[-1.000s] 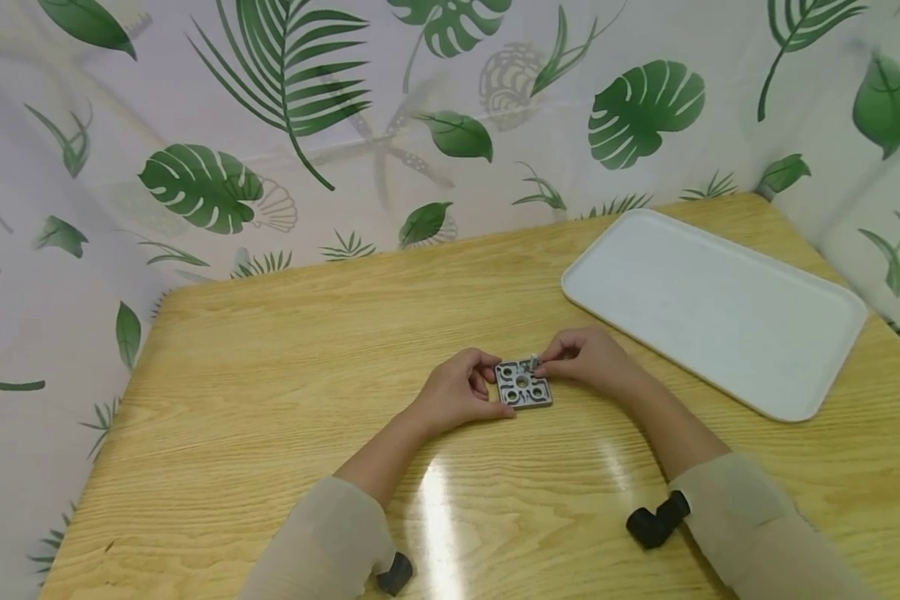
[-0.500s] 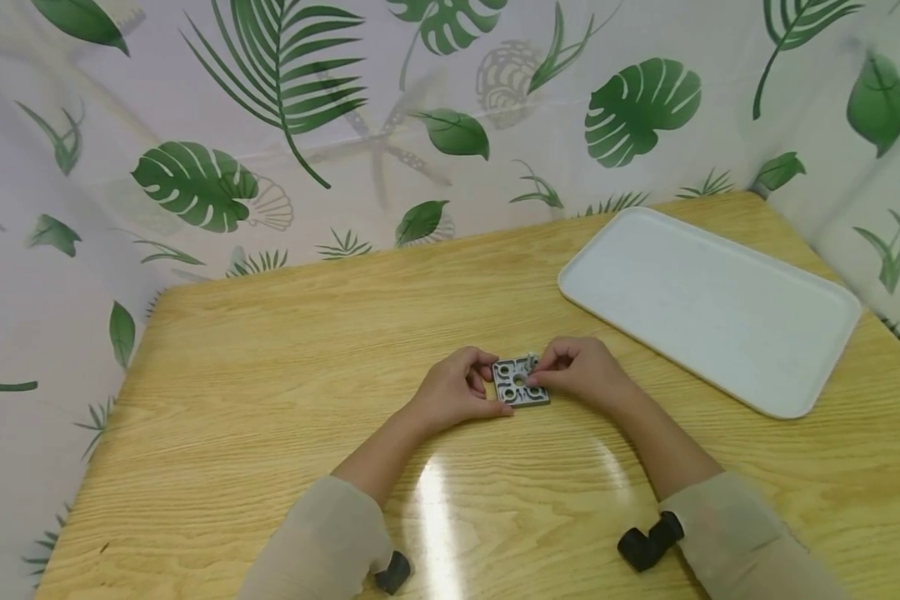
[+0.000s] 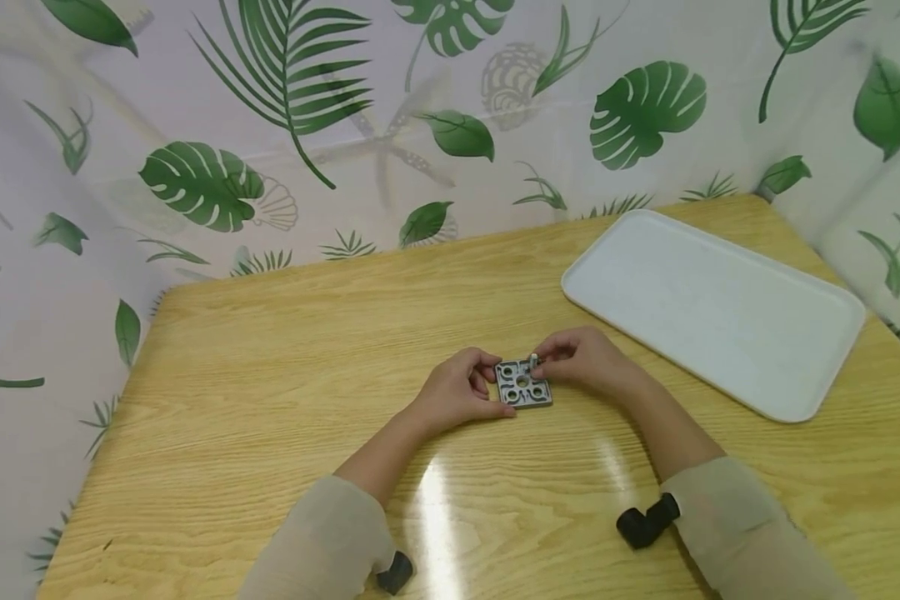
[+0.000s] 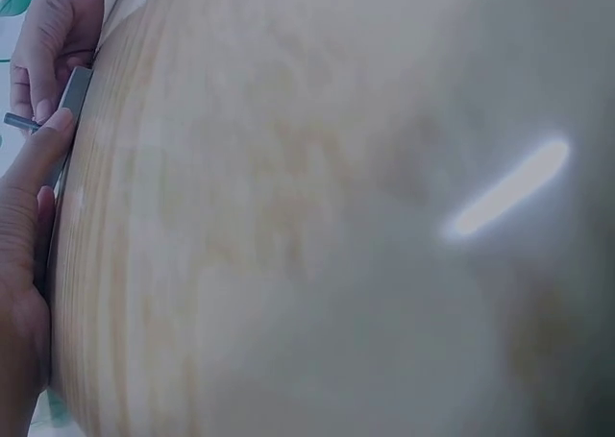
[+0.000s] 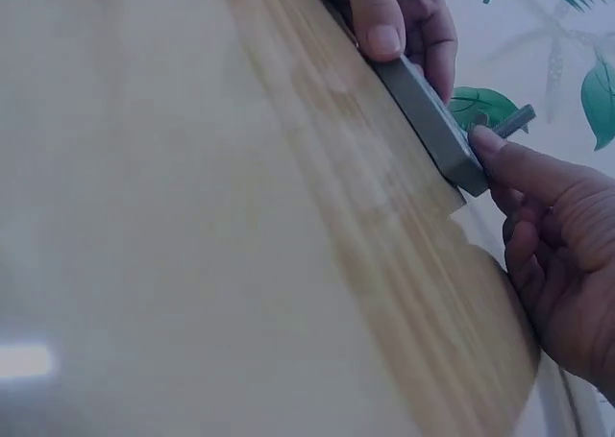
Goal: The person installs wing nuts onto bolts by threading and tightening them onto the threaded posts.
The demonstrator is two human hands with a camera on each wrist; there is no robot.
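A small square grey metal plate (image 3: 526,388) with several round holes lies on the wooden table. My left hand (image 3: 452,392) grips its left side, thumb at the near edge and fingers at the far left corner. At the plate's far right corner a short metal bolt (image 3: 533,360) stands upright, and my right hand (image 3: 589,363) pinches it between thumb and fingers. Seen edge-on in the right wrist view, the plate (image 5: 429,125) has the bolt's shank (image 5: 517,120) rising past my right thumb. The right fingertips partly hide the bolt's lower end.
A white rectangular tray (image 3: 712,308) lies at the back right of the wooden table (image 3: 285,358). A leaf-patterned cloth (image 3: 390,125) hangs behind the table and at its sides. Each sleeve carries a black fitting (image 3: 647,522).
Half a second ago my right fingers reached further over the plate's right side; they have drawn back up around the bolt. The left hand and plate keep their place.
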